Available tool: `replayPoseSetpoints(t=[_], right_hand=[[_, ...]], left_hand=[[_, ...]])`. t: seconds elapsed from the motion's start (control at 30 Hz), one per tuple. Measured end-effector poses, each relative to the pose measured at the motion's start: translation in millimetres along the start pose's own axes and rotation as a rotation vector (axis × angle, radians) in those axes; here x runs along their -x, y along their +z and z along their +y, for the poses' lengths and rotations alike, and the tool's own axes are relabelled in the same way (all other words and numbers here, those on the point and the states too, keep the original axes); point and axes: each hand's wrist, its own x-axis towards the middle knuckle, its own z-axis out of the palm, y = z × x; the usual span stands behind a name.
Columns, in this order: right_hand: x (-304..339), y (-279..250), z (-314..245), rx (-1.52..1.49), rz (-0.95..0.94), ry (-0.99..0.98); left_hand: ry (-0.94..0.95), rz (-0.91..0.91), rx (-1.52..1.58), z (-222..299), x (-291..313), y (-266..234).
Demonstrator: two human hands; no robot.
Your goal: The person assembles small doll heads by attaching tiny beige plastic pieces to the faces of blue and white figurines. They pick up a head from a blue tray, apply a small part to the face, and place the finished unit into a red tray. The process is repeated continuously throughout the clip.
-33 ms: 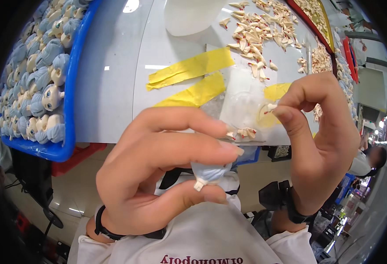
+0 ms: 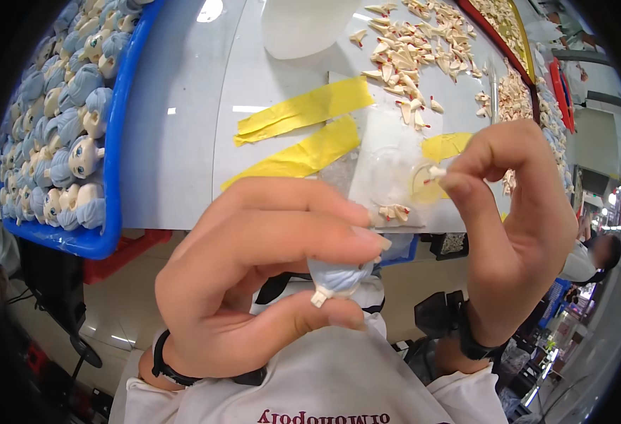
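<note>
Though one finger (image 2: 282, 192) dipped, left grip (image 2: 215, 283) pinches blue-haired head (image 2: 340, 275); right grip (image 2: 526, 219), pale piece (image 2: 435, 172).

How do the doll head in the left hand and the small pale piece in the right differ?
The doll head is bigger than the small pale piece. The doll head shows ridged blue and cream; the small pale piece shows no blue. The left hand partly covers the doll head; the right hand pinches the small pale piece by one end. Both are held.
</note>
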Motion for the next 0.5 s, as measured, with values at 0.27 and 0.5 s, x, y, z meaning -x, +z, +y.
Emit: replayPoseSetpoints(t=[0.27,0.5], right_hand=[[25,4,-12,-0.448,-0.213,-0.119],[35,16,-26,-0.326,-0.010,-0.127]], left_hand=[[0.033,-0.015,0.056,1,1,10],[0.050,-0.016,-0.229,18,9,12]])
